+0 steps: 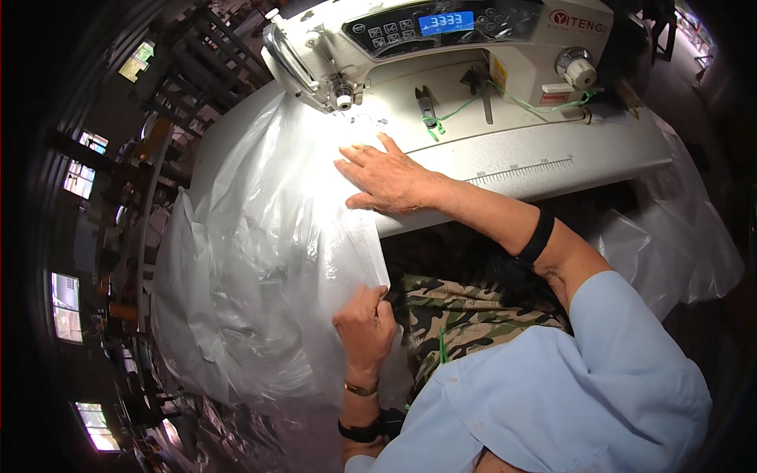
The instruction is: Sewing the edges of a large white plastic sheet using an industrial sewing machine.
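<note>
Here, the translucent plastic sheet (260,252) billows to the outer side of the left hand (364,327), which pinches the sheet's folded edge between thumb and curled fingers, just in front of the person's lap. Ahead of that hand the edge runs up to the right hand (388,181), laid flat with fingers spread, pressing the sheet onto the sewing machine bed (536,154). Just beyond its fingertips sits the needle area (344,98).

The film looks light, limp and slippery, likely to slide and crease; the doubled edge seems the surest hold.

Glare washes out the sheet near the needle, and its lower folds vanish into shadow.
</note>
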`<state>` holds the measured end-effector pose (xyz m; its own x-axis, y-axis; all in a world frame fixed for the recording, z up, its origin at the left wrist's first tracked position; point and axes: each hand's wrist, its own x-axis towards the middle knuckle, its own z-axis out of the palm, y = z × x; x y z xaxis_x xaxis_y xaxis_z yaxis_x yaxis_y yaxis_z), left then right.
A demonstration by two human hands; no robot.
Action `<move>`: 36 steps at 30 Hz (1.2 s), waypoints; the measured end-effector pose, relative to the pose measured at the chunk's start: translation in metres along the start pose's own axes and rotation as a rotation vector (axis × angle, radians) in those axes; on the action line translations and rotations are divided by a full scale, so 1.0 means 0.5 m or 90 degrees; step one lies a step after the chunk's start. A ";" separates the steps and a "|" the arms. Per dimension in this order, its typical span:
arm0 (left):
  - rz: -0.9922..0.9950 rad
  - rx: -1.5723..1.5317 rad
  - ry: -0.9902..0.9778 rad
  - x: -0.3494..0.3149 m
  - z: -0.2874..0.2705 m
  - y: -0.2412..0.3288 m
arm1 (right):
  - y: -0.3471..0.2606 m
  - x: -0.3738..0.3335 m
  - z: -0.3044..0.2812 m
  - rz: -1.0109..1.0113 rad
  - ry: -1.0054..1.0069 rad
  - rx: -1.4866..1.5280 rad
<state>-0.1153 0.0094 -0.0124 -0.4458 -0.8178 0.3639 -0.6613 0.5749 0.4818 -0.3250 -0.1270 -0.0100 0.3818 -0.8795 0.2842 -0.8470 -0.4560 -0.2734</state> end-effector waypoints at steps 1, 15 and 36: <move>0.010 0.011 0.001 0.014 -0.001 -0.003 | -0.002 0.001 0.001 -0.007 -0.001 0.001; 0.050 0.099 0.074 0.275 0.035 -0.049 | 0.006 -0.002 -0.008 0.019 0.062 0.115; -0.020 0.010 0.126 -0.083 -0.061 0.057 | -0.152 -0.211 0.029 0.214 0.213 0.812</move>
<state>-0.0976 0.0605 0.0105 -0.2976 -0.8136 0.4995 -0.6829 0.5471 0.4841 -0.2956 -0.0017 -0.0326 -0.0351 -0.9806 0.1929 0.1168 -0.1957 -0.9737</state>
